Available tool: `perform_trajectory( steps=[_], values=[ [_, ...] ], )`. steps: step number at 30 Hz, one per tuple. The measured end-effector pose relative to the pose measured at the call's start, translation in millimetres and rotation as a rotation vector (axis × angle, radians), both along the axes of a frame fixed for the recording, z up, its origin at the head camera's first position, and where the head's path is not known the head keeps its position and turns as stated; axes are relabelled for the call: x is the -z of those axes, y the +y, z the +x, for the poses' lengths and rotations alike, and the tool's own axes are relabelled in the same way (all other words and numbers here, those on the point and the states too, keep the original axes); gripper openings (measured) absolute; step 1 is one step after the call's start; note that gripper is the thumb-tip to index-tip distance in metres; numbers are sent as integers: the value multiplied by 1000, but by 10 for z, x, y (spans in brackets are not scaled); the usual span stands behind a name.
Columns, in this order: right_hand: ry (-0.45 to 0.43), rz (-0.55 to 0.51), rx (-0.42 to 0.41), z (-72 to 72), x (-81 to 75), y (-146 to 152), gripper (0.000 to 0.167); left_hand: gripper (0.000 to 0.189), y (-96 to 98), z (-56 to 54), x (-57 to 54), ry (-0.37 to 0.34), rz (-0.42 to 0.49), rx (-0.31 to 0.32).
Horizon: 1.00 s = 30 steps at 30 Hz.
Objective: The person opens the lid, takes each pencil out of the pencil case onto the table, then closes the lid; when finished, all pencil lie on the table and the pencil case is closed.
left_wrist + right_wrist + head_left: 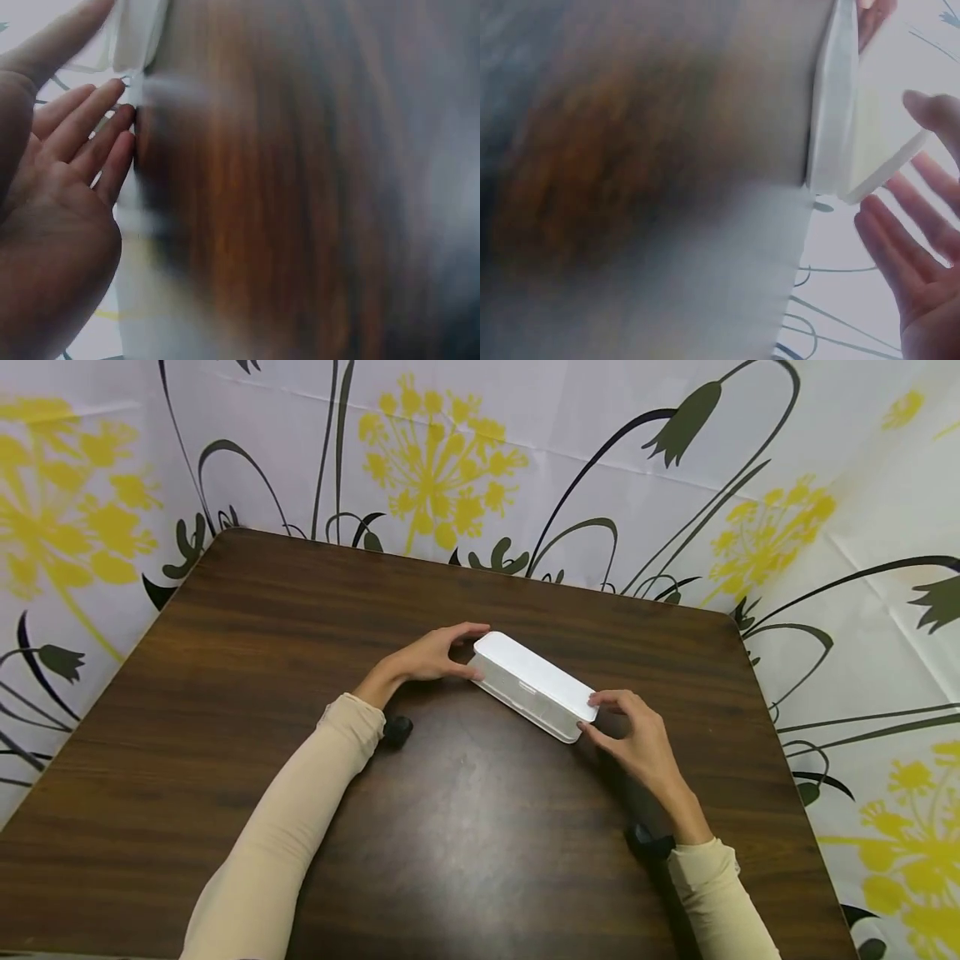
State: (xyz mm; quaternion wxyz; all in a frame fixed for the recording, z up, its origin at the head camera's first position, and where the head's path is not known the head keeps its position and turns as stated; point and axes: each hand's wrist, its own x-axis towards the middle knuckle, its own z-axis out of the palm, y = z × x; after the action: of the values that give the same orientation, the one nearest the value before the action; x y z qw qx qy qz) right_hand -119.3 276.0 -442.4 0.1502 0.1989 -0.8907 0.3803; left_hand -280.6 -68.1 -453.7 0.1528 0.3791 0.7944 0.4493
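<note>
At the near side of the worktop, two cream sleeves reach inward, with a black wristband just below the right hand and a dark lump beside the left cuff. Further in, a long white box lies aslant between the left hand and the right, one at each end. From the head view I see mostly the backs of both hands: the left has its thumb at the box's near side and a finger at the far corner; the right has a finger at the top's corner and its thumb just below. The left wrist view gives the palm instead and shows that hand open, fingers straight. The right wrist view shows the right hand open too, fingers extended past a pale slanting edge of the box, with fingertips of the other hand peeping out beyond. Only the head view shows the latch on the near side. Behind the worktop hangs a white cloth with yellow flowers.
</note>
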Motion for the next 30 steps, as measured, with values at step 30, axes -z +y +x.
perform_trajectory(
  steps=[30],
  values=[
    [-236,-856,335,-434,-279,178,35,72,-4,29,63,-36,-76,20]
  ],
)
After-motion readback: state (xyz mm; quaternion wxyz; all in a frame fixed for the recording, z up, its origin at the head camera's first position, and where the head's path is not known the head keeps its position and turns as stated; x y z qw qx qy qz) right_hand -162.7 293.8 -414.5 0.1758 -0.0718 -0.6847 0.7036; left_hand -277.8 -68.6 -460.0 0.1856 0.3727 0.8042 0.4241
